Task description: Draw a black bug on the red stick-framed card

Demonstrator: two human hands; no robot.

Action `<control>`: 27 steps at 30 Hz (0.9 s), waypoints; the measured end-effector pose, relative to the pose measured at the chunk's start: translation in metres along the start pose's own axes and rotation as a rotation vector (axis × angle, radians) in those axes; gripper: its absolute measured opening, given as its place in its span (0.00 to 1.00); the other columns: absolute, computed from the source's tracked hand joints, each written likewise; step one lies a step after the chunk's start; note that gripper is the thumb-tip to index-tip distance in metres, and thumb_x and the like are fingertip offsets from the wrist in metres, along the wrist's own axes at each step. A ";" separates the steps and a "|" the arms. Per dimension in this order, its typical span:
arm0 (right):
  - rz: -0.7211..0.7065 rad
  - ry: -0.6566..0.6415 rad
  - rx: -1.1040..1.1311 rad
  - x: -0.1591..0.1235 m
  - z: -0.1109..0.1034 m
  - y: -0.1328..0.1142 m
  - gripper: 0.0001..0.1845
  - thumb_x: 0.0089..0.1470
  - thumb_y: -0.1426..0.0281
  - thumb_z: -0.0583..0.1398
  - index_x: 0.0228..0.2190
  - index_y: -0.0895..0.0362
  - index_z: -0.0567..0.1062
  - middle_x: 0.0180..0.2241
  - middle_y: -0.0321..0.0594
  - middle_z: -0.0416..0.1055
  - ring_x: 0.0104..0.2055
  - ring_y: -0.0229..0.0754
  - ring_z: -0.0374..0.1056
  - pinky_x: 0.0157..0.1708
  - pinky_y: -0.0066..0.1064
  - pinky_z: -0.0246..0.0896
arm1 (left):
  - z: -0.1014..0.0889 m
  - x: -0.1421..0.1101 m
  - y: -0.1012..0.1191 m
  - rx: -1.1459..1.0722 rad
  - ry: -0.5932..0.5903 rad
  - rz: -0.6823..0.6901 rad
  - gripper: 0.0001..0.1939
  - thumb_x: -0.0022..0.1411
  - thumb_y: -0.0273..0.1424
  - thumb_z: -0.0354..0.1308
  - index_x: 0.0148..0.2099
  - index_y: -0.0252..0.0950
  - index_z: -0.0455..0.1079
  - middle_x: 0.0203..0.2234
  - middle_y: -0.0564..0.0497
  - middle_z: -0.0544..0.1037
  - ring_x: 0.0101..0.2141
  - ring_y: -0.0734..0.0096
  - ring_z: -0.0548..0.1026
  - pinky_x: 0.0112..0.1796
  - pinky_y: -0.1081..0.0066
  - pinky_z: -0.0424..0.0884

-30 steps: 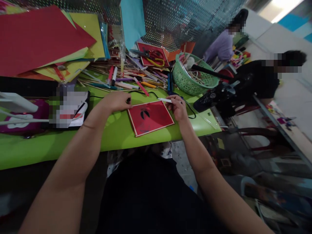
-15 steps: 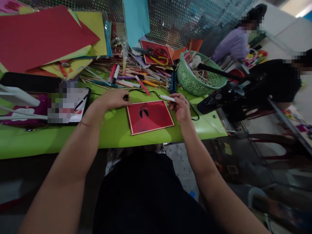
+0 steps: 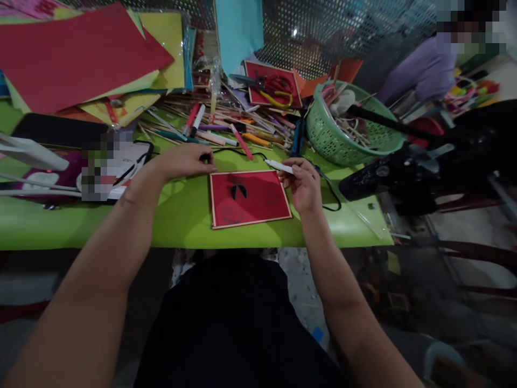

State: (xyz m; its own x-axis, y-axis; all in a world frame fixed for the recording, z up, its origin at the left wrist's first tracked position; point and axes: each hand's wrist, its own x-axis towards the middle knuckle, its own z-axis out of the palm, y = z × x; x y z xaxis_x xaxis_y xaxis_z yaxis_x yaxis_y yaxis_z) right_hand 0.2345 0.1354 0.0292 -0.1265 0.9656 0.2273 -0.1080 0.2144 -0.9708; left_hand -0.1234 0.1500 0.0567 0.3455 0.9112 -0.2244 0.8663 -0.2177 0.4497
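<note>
A red card with a pale wooden border lies flat on the green tabletop. Two black leaf-like shapes and faint dark markings show on its face. My right hand, at the card's right edge, pinches a white marker with its tip pointing left above the card's far edge. By the far left corner, my left hand has its fingers curled and closed. Whatever those fingers may hold is too dark to make out.
Behind the card lie loose markers, thin sticks and scissors. A green basket stands back right, near a dark glue-gun-like object. Coloured paper and a phone-like device are at left. A person in purple sits beyond.
The camera view has shifted to the left, so most things appear further right. Both hands stay close to the card, and the marker remains in my right hand.
</note>
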 end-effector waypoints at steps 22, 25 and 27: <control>0.149 -0.032 -0.020 -0.013 0.015 -0.013 0.16 0.51 0.53 0.76 0.37 0.49 0.86 0.30 0.37 0.83 0.28 0.40 0.74 0.23 0.30 0.67 | -0.014 -0.026 0.029 0.122 0.051 -0.015 0.25 0.84 0.32 0.51 0.74 0.25 0.69 0.72 0.34 0.73 0.64 0.56 0.72 0.68 0.61 0.65; 0.156 -0.011 -0.028 -0.015 0.016 -0.015 0.15 0.49 0.56 0.75 0.37 0.50 0.86 0.31 0.38 0.83 0.29 0.41 0.75 0.23 0.30 0.67 | -0.019 -0.032 0.035 0.117 0.065 -0.005 0.24 0.84 0.32 0.50 0.72 0.26 0.72 0.70 0.36 0.74 0.65 0.54 0.72 0.70 0.59 0.65; 0.158 0.005 -0.021 -0.017 0.016 -0.014 0.14 0.49 0.58 0.75 0.37 0.50 0.86 0.31 0.38 0.83 0.29 0.41 0.75 0.22 0.29 0.66 | -0.021 -0.035 0.039 0.116 0.074 -0.025 0.23 0.83 0.33 0.51 0.70 0.26 0.75 0.68 0.36 0.76 0.64 0.52 0.75 0.68 0.58 0.68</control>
State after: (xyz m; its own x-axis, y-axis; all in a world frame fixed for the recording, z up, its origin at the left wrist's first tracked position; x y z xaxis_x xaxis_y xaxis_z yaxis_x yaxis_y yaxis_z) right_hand 0.2229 0.1134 0.0404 -0.1358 0.9882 0.0710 -0.0665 0.0624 -0.9958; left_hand -0.1092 0.1170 0.1008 0.2996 0.9391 -0.1684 0.9116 -0.2297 0.3410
